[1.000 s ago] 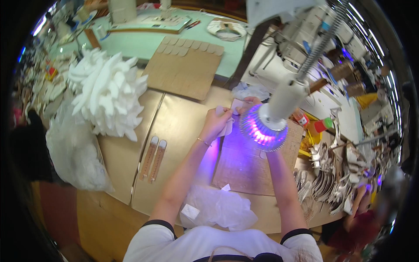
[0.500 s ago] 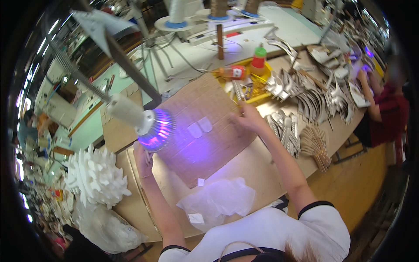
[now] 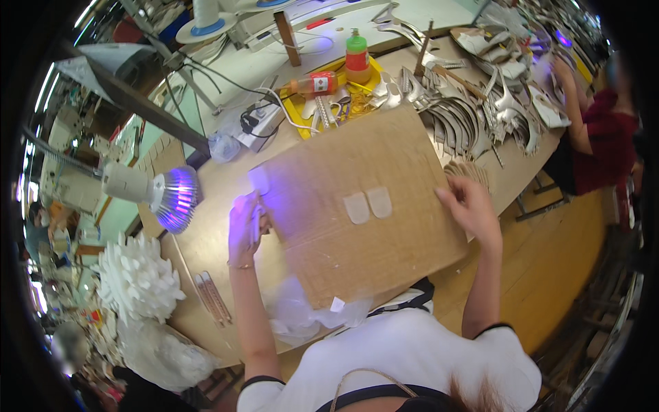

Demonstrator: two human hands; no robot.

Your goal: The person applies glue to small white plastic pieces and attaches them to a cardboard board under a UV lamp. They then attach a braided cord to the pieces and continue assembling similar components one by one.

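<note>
A large brown cardboard sheet (image 3: 357,206) lies tilted over the wooden table (image 3: 206,240) in front of me. Two small pale oval pieces (image 3: 367,204) rest side by side on its middle. My left hand (image 3: 246,225) grips the sheet's left edge, lit purple, with a small pale piece between its fingers. My right hand (image 3: 470,206) holds the right edge, fingers on top. The sheet's near edge reaches my chest.
A lamp (image 3: 168,198) shining purple hangs left of the sheet. Behind it stand a yellow tray (image 3: 343,96) with bottles and heaps of grey cut parts (image 3: 467,113). White foam pieces (image 3: 137,281), wooden strips (image 3: 213,299) and a plastic bag (image 3: 305,316) lie near-left. Another person (image 3: 597,137) works at the right.
My hands have left the small piece under the lamp and spread to the cardboard sheet's two edges. The sheet now sits closer to me, and my view has swung right.
</note>
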